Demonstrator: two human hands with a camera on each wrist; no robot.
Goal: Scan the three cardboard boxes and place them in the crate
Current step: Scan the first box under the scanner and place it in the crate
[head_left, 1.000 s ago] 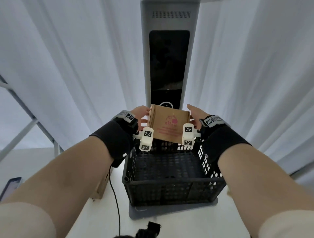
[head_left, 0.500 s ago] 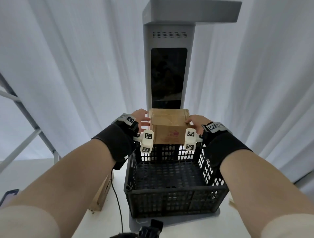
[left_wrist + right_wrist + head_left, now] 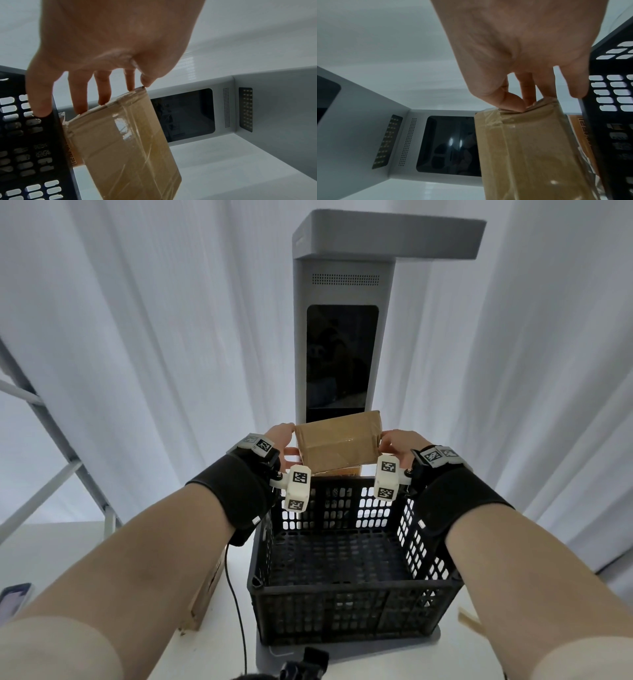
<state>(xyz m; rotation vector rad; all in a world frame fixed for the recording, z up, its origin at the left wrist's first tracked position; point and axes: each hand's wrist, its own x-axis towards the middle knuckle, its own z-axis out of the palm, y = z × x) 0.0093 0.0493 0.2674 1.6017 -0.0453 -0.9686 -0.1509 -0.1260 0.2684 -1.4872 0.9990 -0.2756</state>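
Note:
A brown taped cardboard box (image 3: 337,441) hangs over the far rim of the black mesh crate (image 3: 342,607), just before the dark window of the grey scanner tower (image 3: 342,354). My left hand (image 3: 282,440) holds its left end, fingertips (image 3: 102,100) on the edge and the thumb at the corner. My right hand (image 3: 394,441) pinches the right end (image 3: 522,106) between thumb and fingers. The box's taped face (image 3: 123,148) (image 3: 522,148) is turned toward me. A second cardboard box (image 3: 205,594) lies left of the crate, mostly hidden by my left forearm.
An orange printed cardboard edge (image 3: 346,472) shows behind the crate's far wall. A cardboard corner (image 3: 469,619) pokes out under my right arm. A phone (image 3: 13,601) lies far left, a black cable (image 3: 236,594) runs beside the crate, and a metal frame (image 3: 51,440) stands at left.
Both hands have tipped the box: its pink-printed face, toward me a second ago, no longer shows and the taped face does. The box stays over the crate's far rim.

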